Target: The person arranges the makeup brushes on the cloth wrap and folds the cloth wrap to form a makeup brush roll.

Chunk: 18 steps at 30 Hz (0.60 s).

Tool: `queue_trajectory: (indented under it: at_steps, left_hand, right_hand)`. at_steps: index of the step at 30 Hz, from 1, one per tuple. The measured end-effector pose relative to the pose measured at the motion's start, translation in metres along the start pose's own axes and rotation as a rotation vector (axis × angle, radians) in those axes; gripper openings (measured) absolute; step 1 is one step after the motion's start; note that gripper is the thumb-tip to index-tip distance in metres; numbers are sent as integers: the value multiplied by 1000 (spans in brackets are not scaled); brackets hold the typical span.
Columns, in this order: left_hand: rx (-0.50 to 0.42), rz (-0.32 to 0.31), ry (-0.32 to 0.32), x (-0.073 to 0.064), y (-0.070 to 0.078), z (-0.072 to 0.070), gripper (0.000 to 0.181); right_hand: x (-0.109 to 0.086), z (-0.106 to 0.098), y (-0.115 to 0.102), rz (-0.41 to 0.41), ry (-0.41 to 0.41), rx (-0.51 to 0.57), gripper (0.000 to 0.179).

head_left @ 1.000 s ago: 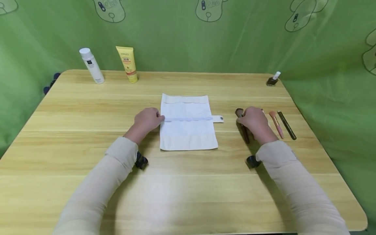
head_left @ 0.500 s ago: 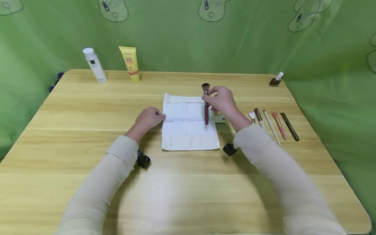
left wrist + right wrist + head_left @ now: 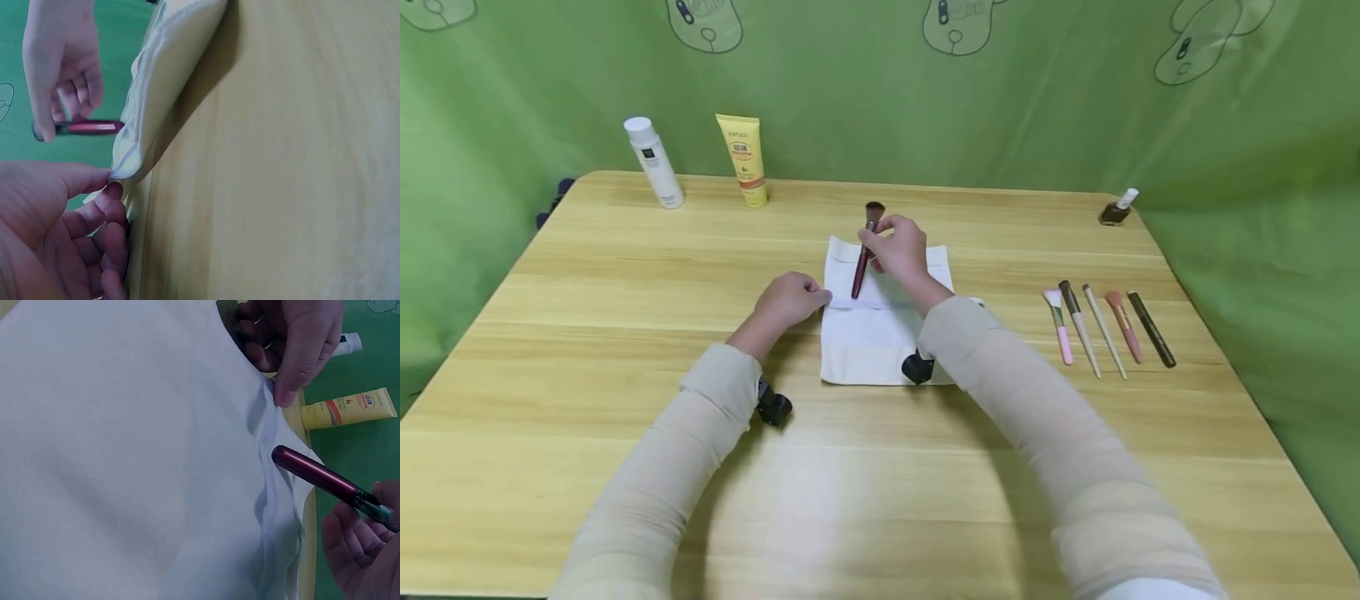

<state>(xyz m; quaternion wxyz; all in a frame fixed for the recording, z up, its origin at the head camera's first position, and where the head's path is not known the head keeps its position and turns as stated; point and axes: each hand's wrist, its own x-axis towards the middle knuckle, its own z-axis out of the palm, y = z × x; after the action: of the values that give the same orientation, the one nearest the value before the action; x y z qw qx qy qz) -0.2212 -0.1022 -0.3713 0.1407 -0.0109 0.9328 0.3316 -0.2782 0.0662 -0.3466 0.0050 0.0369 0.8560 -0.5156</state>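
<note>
A white cloth brush roll (image 3: 865,346) lies unrolled on the table, a seam running across its middle. My left hand (image 3: 792,300) pinches the roll's left edge at that seam; in the left wrist view, thumb and forefinger grip the fabric (image 3: 128,156). With my right hand (image 3: 901,250) I hold a dark red makeup brush (image 3: 861,271) between thumb and fingers, bristles up and handle pointing down over the upper left of the roll. Seen in the right wrist view, the rounded handle end (image 3: 294,461) is right at the seam's pocket opening.
To the right lie several more brushes, among them a pink-handled one (image 3: 1060,329) and a rose one (image 3: 1126,329), beside a dark slim tube (image 3: 1152,329). A white bottle (image 3: 657,167), a yellow tube (image 3: 745,162) and a nail polish bottle (image 3: 1116,210) stand along the back edge.
My right hand has picked up the dark red brush from the row at right and carried it left over the roll. My left hand keeps its pinch on the roll's edge.
</note>
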Motion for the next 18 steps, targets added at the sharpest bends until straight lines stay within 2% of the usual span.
queue_trajectory:
  at_steps: [5, 11, 14, 18]
  left_hand:
    - [9, 6, 4, 0, 0, 0, 30]
    - [20, 6, -2, 2, 0, 1, 31]
    - [23, 4, -5, 2, -1, 0, 31]
    - [24, 1, -14, 3, -2, 0, 33]
  right_hand:
    - [4, 13, 5, 17, -21, -56, 28]
    - [4, 21, 10, -17, -134, -145, 60]
    - [4, 23, 13, -28, -202, -218, 63]
    - [4, 25, 14, -52, -274, -300, 56]
